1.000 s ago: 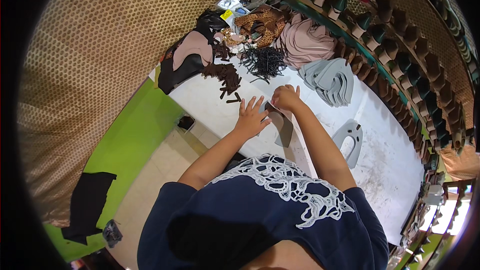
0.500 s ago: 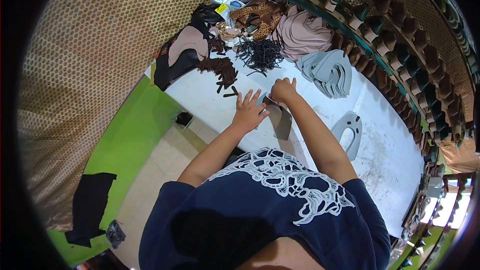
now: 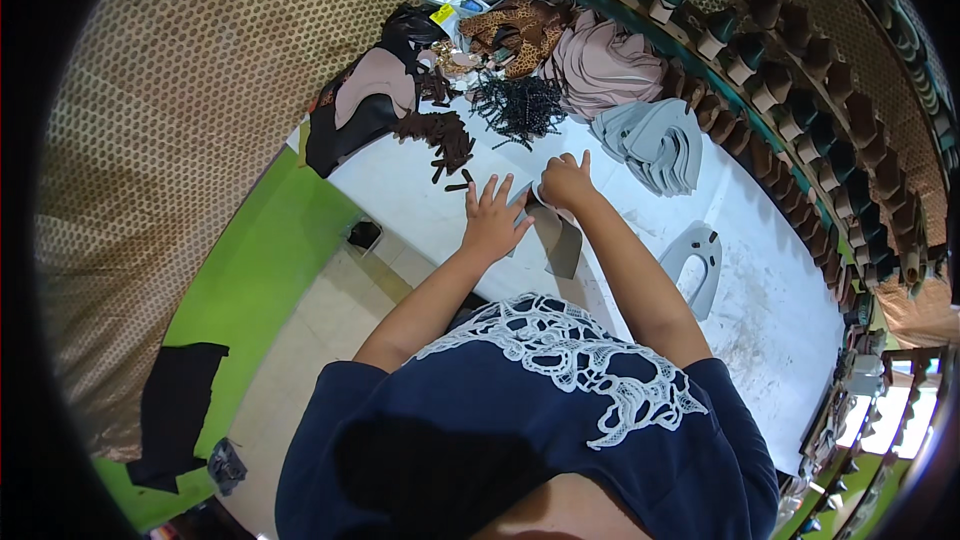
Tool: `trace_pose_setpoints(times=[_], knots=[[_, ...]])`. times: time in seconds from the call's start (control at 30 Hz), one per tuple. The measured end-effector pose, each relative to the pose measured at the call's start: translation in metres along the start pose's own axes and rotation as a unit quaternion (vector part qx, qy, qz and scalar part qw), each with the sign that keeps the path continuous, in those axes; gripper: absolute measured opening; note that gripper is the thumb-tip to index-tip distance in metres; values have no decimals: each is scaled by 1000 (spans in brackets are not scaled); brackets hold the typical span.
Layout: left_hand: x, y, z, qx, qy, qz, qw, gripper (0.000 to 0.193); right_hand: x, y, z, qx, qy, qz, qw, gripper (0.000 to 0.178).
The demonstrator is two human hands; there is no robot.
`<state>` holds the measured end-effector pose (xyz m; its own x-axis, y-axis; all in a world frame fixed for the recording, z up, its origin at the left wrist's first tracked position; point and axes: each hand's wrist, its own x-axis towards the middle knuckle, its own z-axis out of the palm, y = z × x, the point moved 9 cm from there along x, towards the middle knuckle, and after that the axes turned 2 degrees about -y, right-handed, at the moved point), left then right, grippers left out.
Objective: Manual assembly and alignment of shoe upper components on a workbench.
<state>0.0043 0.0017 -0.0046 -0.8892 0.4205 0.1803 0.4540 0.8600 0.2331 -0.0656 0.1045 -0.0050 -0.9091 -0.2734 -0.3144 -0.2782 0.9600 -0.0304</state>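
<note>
A grey curved cut piece (image 3: 563,248), like a shoe upper, lies on the white table in front of me. My left hand (image 3: 490,222) rests flat on its left part with the fingers spread. At the far end of the piece, my right hand (image 3: 567,183) is closed, fingers curled down and one digit sticking up. What the right fingertips grip is hidden. Left of my hands lie several small dark brown strips (image 3: 450,137). To the right is another grey U-shaped piece (image 3: 697,265) with small dark tabs on it.
Behind my hands sit a heap of black beaded strips (image 3: 518,108), stacked pinkish pieces (image 3: 605,65), stacked grey pieces (image 3: 655,148) and leopard-print material (image 3: 515,35). Shelves of shoes (image 3: 772,90) curve along the right. A green wall (image 3: 255,240) stands left of the white table (image 3: 770,340).
My right hand has shifted very slightly at the far end of the grey piece. The left hand stays nearly in place, its fingers still spread.
</note>
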Motion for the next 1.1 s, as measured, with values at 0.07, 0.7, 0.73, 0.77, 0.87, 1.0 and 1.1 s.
trace_pose_setpoints(times=[0.07,0.7,0.73,0.77,0.87,1.0,1.1], knots=[[0,0,0,-2,-1,-2,1000,47,0,1,1,-2,1,1,1000,27],[-3,8,-10,-34,17,33,999,35,-2,8,-8,-1,-18,28,999,33],[-3,10,-10,-33,16,39,999,33,-2,11,-10,45,-6,31,999,37],[-3,10,-11,-33,16,39,999,33,-1,11,-9,44,-6,31,999,37],[-2,8,-10,-24,17,29,999,31,1,26,-3,182,-28,121,976,51],[-2,6,-5,-20,8,30,999,33,-6,28,10,195,-61,125,971,66],[-1,7,-2,-16,2,34,999,35,-6,31,13,186,-67,123,972,67]])
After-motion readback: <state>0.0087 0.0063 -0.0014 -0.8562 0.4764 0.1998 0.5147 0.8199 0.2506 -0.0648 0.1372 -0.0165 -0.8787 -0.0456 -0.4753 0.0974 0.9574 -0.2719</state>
